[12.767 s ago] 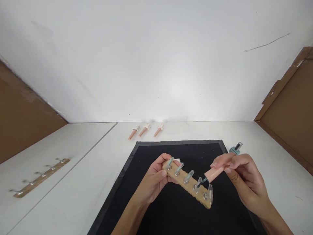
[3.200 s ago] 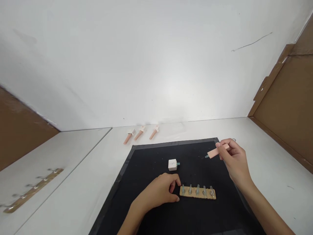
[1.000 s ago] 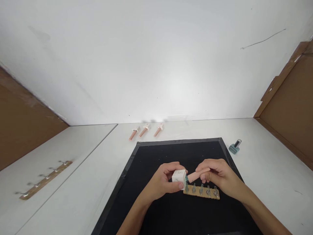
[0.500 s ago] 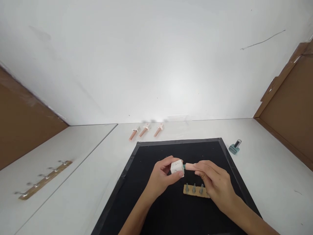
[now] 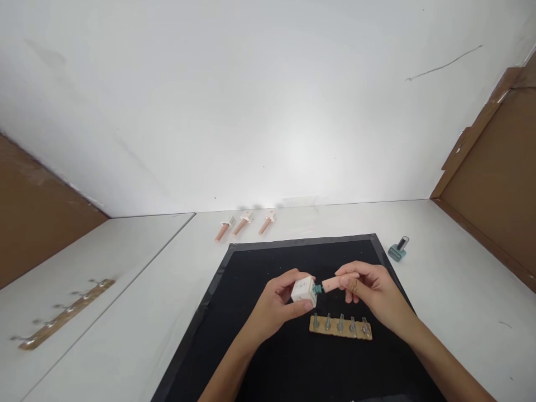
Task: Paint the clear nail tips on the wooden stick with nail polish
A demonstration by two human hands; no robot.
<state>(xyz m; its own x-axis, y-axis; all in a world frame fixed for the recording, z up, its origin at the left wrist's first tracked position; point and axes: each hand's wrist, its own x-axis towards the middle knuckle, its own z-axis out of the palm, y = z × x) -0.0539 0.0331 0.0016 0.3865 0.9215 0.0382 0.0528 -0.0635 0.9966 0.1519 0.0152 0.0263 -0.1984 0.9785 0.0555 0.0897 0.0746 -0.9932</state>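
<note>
My left hand (image 5: 280,301) grips a white, box-shaped nail polish bottle (image 5: 302,292), tilted so that its teal-stained neck points right. In my right hand (image 5: 368,285) is the long pink cap (image 5: 333,283), pinched between thumb and fingers. The cap's near end sits right at the bottle's neck; whether its brush is inside the neck is hard to see. Just below both hands, a tan strip (image 5: 341,335) with several nail tips (image 5: 328,321) standing on it lies on the black mat (image 5: 268,357).
Three pink-capped bottles (image 5: 243,223) lie by the back wall. A teal bottle with a dark cap (image 5: 397,249) stands right of the mat. Another strip with several upright clear tips (image 5: 69,314) lies far left. Cardboard panels (image 5: 489,184) flank the white table.
My right hand has shifted its grip toward the cap's far end and turned, and the cap now tilts upward to the right. More of the teal neck and the strip's right end show.
</note>
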